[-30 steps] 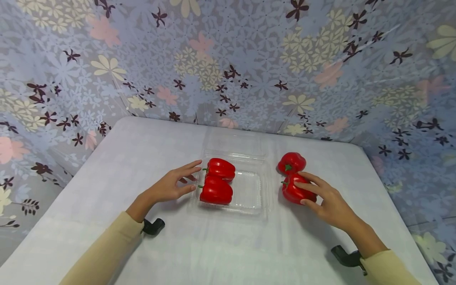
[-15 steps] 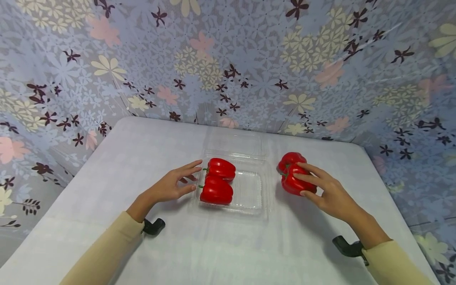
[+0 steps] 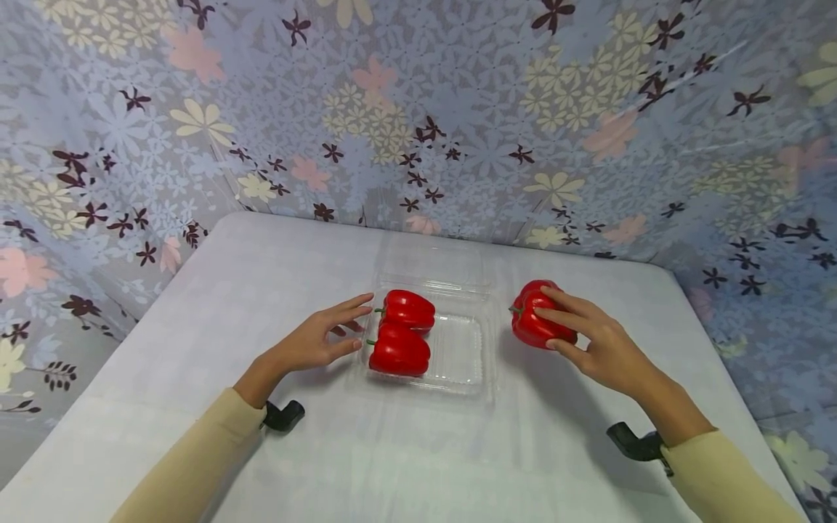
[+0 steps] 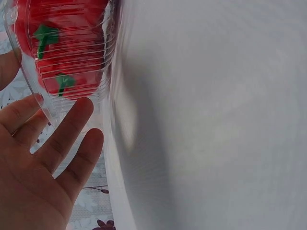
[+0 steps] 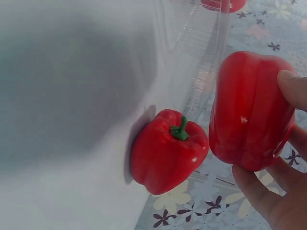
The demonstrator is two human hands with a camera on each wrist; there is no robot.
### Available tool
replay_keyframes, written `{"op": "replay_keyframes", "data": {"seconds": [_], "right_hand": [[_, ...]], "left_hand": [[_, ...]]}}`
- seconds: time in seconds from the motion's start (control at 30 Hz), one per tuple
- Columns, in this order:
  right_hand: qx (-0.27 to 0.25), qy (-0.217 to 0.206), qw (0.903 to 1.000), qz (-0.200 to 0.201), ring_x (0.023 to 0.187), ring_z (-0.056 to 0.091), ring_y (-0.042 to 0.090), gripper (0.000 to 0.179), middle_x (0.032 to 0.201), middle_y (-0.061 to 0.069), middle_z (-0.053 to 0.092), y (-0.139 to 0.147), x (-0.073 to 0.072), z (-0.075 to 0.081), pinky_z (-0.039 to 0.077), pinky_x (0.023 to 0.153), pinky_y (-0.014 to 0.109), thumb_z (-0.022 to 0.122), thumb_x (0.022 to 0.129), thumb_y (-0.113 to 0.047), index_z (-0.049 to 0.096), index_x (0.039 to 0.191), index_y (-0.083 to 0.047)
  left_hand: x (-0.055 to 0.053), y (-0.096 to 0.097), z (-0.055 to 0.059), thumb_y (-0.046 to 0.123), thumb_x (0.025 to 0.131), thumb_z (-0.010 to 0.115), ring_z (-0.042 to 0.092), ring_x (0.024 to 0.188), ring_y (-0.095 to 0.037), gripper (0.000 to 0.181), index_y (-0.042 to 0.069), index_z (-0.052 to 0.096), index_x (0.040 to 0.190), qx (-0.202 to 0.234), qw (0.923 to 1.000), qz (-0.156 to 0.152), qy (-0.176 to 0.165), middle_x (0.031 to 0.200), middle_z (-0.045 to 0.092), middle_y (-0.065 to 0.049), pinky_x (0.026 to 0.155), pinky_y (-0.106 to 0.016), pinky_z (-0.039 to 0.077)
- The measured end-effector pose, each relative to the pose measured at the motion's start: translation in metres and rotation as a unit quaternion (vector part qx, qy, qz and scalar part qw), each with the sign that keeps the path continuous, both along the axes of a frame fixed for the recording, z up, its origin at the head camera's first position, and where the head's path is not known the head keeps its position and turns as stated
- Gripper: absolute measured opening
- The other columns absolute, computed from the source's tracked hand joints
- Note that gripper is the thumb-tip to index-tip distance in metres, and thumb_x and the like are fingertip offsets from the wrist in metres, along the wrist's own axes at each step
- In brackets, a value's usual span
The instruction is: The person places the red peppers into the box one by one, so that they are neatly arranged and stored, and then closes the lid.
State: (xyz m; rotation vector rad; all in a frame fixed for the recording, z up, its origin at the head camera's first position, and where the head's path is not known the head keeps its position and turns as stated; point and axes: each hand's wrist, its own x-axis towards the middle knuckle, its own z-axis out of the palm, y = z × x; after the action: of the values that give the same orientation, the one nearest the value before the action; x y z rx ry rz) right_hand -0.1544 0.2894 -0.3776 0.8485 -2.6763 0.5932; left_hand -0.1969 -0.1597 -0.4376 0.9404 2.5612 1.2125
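My right hand (image 3: pixel 608 352) grips a red bell pepper (image 3: pixel 531 325) between thumb and fingers, raised off the table. Behind it another red bell pepper (image 5: pixel 168 153) lies on the white cloth, green stem showing in the right wrist view; the held one mostly covers it in the head view. A clear plastic clamshell container (image 3: pixel 458 352) stands in the middle with its lid folded back. Two red bell peppers, a far one (image 3: pixel 409 310) and a near one (image 3: pixel 400 350), fill its left half. Beside its left wall is my left hand (image 3: pixel 314 340), fingers spread and fingertips at the plastic.
White cloth (image 3: pixel 366 457) covers the table. A flower-patterned fabric (image 3: pixel 458 109) rises behind the far edge. The transparent lid (image 3: pixel 431 261) lies toward that edge. A black wrist mount (image 3: pixel 634 442) sits under the right wrist, another black mount (image 3: pixel 284 416) under the left.
My right hand has lifted its bell pepper from the table and shifted it slightly away from me and left, now overlapping the pepper behind. The left hand stays where it was.
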Motion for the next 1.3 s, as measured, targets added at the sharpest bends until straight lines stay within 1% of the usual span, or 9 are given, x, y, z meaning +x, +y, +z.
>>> {"op": "replay_keyframes", "data": {"seconds": [0.17, 0.27, 0.33, 0.4, 0.47, 0.57, 0.7, 0.93, 1.3], "right_hand": [[0.001, 0.028, 0.9993, 0.025, 0.125, 0.054, 0.038, 0.066, 0.146, 0.017, 0.052, -0.006, -0.01, 0.007, 0.061, 0.078, 0.049, 0.083, 0.07, 0.004, 0.064, 0.132, -0.007], [0.005, 0.042, 0.9985, 0.035, 0.125, 0.055, 0.035, 0.065, 0.147, 0.015, 0.052, -0.011, -0.016, 0.01, 0.06, 0.086, 0.028, 0.084, 0.07, 0.003, 0.064, 0.131, -0.008], [0.005, 0.047, 0.9981, 0.039, 0.125, 0.055, 0.033, 0.064, 0.147, 0.014, 0.053, -0.013, -0.019, 0.011, 0.051, 0.091, 0.011, 0.084, 0.071, 0.002, 0.065, 0.131, -0.008], [0.001, 0.048, 0.9979, 0.043, 0.125, 0.055, 0.033, 0.063, 0.147, 0.013, 0.053, -0.016, -0.022, 0.012, 0.041, 0.092, 0.003, 0.084, 0.071, 0.001, 0.066, 0.13, -0.009], [-0.003, 0.045, 0.9977, 0.05, 0.124, 0.055, 0.032, 0.061, 0.146, 0.014, 0.053, -0.02, -0.024, 0.012, 0.047, 0.089, 0.006, 0.084, 0.072, 0.001, 0.066, 0.13, -0.008], [-0.011, 0.027, 0.9976, 0.063, 0.126, 0.054, 0.033, 0.059, 0.147, 0.014, 0.052, -0.029, -0.029, 0.012, 0.06, 0.083, 0.027, 0.083, 0.074, 0.0, 0.066, 0.13, -0.008], [-0.023, -0.019, 0.9965, 0.079, 0.13, 0.05, 0.037, 0.058, 0.149, 0.015, 0.049, -0.046, -0.036, 0.01, 0.061, 0.083, 0.047, 0.08, 0.078, -0.001, 0.064, 0.133, -0.01], [-0.017, -0.081, 0.9929, 0.086, 0.138, 0.045, 0.035, 0.055, 0.154, 0.011, 0.045, -0.072, -0.044, 0.004, 0.058, 0.092, 0.051, 0.076, 0.084, -0.006, 0.061, 0.137, -0.013], [0.007, -0.1, 0.9894, 0.105, 0.14, 0.044, 0.033, 0.054, 0.154, 0.012, 0.045, -0.088, -0.049, -0.013, 0.053, 0.102, 0.051, 0.077, 0.083, -0.008, 0.063, 0.135, -0.013]], "left_hand": [[0.0, -0.001, -0.001, 0.015, 0.091, 0.065, 0.067, 0.112, -0.028, 0.063, 0.004, 0.043, 0.149, -0.003, 1.0, 0.002, 0.0, 0.161, 0.035, -0.014, 0.092, -0.046, 0.059], [0.0, -0.002, 0.0, 0.016, 0.091, 0.065, 0.067, 0.113, -0.028, 0.063, 0.004, 0.043, 0.149, -0.005, 1.0, 0.003, 0.0, 0.161, 0.034, -0.013, 0.092, -0.046, 0.059], [0.0, -0.001, 0.0, 0.017, 0.091, 0.065, 0.067, 0.113, -0.028, 0.064, 0.005, 0.043, 0.149, -0.005, 1.0, 0.003, -0.002, 0.162, 0.034, -0.013, 0.092, -0.046, 0.059], [0.0, 0.0, 0.001, 0.017, 0.091, 0.065, 0.066, 0.113, -0.028, 0.064, 0.005, 0.042, 0.15, -0.005, 1.0, 0.003, -0.004, 0.162, 0.034, -0.012, 0.093, -0.046, 0.058], [-0.001, 0.0, 0.0, 0.018, 0.092, 0.065, 0.066, 0.113, -0.028, 0.063, 0.005, 0.043, 0.149, -0.006, 1.0, 0.001, -0.002, 0.161, 0.035, -0.013, 0.093, -0.046, 0.059], [-0.001, 0.0, -0.001, 0.019, 0.092, 0.065, 0.066, 0.114, -0.028, 0.063, 0.004, 0.043, 0.149, -0.007, 1.0, 0.001, 0.0, 0.161, 0.035, -0.013, 0.092, -0.046, 0.059], [-0.001, -0.001, 0.0, 0.018, 0.091, 0.065, 0.066, 0.113, -0.029, 0.063, 0.003, 0.044, 0.149, -0.005, 1.0, 0.003, -0.001, 0.161, 0.035, -0.013, 0.092, -0.047, 0.059], [-0.001, -0.001, 0.002, 0.018, 0.091, 0.065, 0.066, 0.113, -0.029, 0.063, 0.004, 0.043, 0.149, -0.007, 1.0, 0.0, 0.0, 0.161, 0.035, -0.013, 0.092, -0.047, 0.058], [-0.002, -0.001, 0.001, 0.017, 0.091, 0.066, 0.067, 0.113, -0.028, 0.064, 0.004, 0.043, 0.149, -0.005, 1.0, 0.0, 0.004, 0.161, 0.036, -0.014, 0.092, -0.046, 0.059]]}}
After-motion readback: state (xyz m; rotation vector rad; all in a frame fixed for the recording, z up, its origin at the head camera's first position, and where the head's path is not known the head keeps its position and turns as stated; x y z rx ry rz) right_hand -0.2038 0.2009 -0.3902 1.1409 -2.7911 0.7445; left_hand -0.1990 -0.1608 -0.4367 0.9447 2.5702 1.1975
